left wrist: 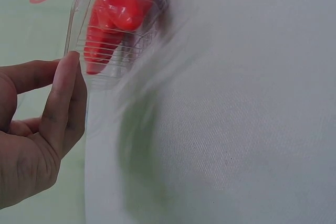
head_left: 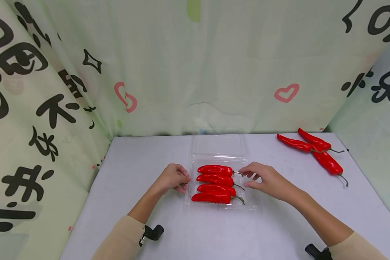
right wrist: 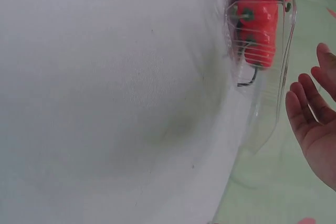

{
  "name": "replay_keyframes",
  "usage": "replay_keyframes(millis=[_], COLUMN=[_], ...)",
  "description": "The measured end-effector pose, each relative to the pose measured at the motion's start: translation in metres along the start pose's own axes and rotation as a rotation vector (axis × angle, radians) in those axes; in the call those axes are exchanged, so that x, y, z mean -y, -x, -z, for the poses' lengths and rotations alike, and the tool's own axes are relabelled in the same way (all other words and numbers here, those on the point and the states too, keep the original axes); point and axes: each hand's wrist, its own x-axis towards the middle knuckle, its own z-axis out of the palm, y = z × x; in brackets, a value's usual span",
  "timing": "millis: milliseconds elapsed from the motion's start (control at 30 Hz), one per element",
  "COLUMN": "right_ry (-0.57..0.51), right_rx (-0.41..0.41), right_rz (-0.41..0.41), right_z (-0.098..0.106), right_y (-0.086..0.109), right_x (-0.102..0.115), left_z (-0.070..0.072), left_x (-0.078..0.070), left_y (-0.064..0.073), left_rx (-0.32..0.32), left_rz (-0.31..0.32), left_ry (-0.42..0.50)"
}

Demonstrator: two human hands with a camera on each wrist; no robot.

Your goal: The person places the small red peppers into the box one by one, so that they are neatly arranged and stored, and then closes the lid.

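A clear plastic clamshell box (head_left: 251, 207) lies on the table with its lid (head_left: 219, 145) folded back toward the curtain. Several red chili peppers (head_left: 213, 197) are lined up inside, green stems pointing right. At the box's left rim my left hand (head_left: 173, 177) pinches the edge between thumb and fingertips; the left wrist view shows those fingers (left wrist: 64, 85) meeting at the rim. On the other side my right hand (head_left: 266, 180) hovers by the stems, fingers spread from the thumb and holding nothing. The right wrist view shows that palm (right wrist: 323, 148) apart from the box wall.
Three more red chili peppers (head_left: 328, 162) lie in a loose, overlapping group at the table's back right. The white table (head_left: 169, 231) ends against a pale green printed curtain (head_left: 214, 72) at the back, with curtain on both sides too.
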Motion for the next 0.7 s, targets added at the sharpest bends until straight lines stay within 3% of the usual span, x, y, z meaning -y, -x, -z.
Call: replay_keyframes(millis=[400,700], right_ry=[0.107,0.136], right_rx=[-0.142,-0.205], right_rz=[-0.057,-0.136], right_z=[0.024,0.045], right_y=[0.014,0.024], right_x=[-0.021,-0.041], left_z=[0.000,0.000], left_x=[-0.001,0.000], left_y=[0.000,-0.001], left_rx=[0.002,0.001], left_rz=[-0.003,0.000], left_ry=[-0.006,-0.012])
